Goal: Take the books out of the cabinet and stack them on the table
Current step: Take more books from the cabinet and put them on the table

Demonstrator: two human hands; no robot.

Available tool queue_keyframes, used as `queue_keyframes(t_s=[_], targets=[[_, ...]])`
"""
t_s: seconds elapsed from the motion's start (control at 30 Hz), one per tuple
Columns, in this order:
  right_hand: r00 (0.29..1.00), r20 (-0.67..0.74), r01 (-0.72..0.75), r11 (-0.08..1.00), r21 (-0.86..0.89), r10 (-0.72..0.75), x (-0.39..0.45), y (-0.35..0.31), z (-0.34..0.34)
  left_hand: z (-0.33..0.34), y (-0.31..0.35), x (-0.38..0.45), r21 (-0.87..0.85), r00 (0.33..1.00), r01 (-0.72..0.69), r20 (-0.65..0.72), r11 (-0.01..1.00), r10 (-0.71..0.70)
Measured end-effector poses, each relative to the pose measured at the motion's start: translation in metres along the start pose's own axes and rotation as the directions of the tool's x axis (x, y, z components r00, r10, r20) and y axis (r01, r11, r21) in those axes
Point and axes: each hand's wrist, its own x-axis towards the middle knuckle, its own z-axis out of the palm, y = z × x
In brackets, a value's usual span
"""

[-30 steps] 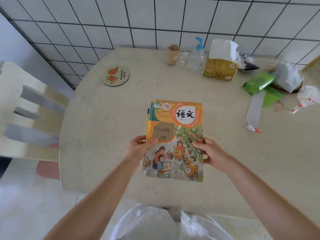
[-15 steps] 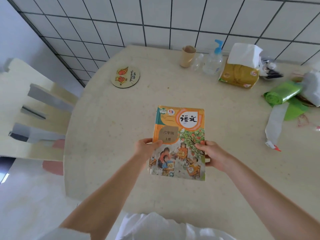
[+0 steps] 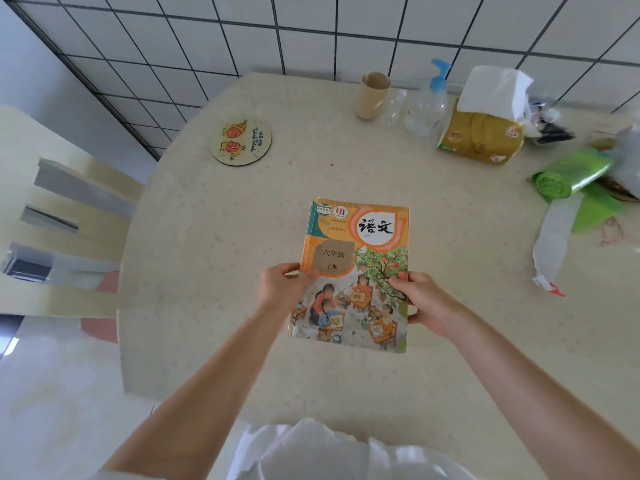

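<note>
A book comes down toward the middle of the table, held in 2 hands.

The person's left hand [image 3: 282, 289] grips the book's [image 3: 353, 271] left edge with the thumb on the cover, and the right hand [image 3: 420, 301] grips the right edge the same way, so both are closed around the book at its lower half. The book sits face up in the centre of the frame, over the pale table [image 3: 214, 271]; I cannot tell whether it touches the top or whether other books lie beneath it. This looks like the placing step. Next it needs to be laid flat, both grips let go, then a return to the cabinet, which is out of view. A coaster [image 3: 241, 142] lies at upper left, a tissue box [image 3: 479, 136] at upper right.
</note>
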Motion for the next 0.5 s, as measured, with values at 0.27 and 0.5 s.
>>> queue_keyframes(t_s=[0.27,0.5], targets=[[0.998,-0.055,0.016,0.999,-0.048,-0.019,0.004,-0.008,0.003,0.002,0.003,-0.004,0.058,0.999,-0.052,-0.015,0.997,0.053],[0.998,-0.055,-0.013,0.993,-0.119,0.006,-0.001,-0.006,0.007,0.010,0.000,-0.018,0.082,0.997,-0.072,0.044,0.994,0.068]])
